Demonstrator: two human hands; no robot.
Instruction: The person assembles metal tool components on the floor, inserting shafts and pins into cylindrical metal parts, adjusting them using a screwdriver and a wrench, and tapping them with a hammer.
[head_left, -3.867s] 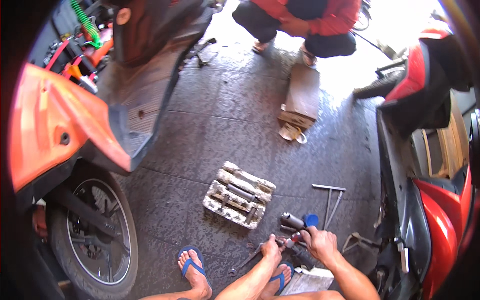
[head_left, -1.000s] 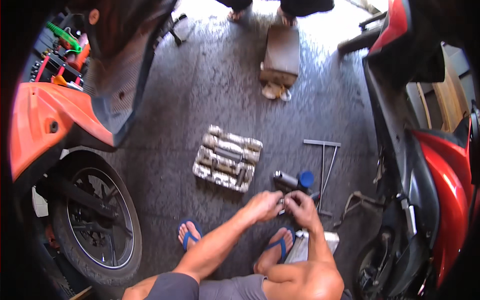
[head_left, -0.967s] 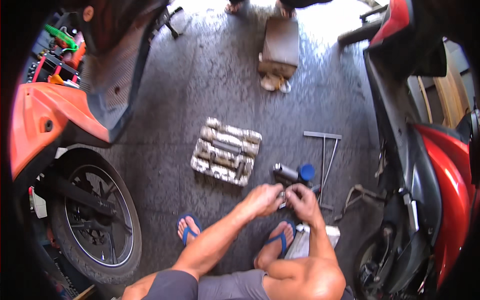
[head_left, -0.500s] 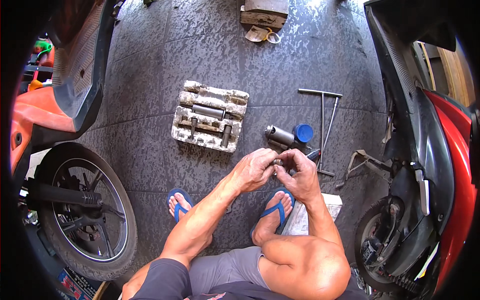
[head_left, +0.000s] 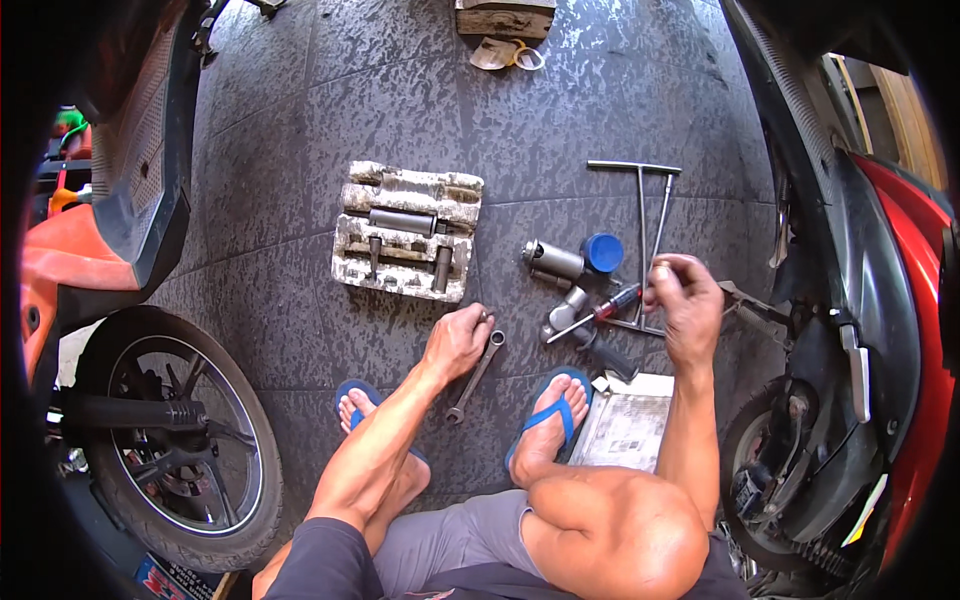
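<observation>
My left hand is closed low over the floor, just left of a combination wrench. Something small and dark shows at its fingertips, too small to name. My right hand is raised on the right, thumb and fingers pinched together; what they hold, if anything, is hidden. Beside its fingertips is the handle of a red-and-black screwdriver, its shaft pointing lower left over a grey power tool with a black grip. Behind them lie a metal cylinder and a round blue cap.
A worn white foam tray with sockets lies ahead. T-handle wrenches are on the floor at right. A white box sits by my right foot. Motorcycles flank me: a wheel left, red bodywork right. A wooden block stands far ahead.
My hands were together in front of me, working at a small part. They have parted, the left moving left and down, the right moving right. The wrench on the floor has come into view.
</observation>
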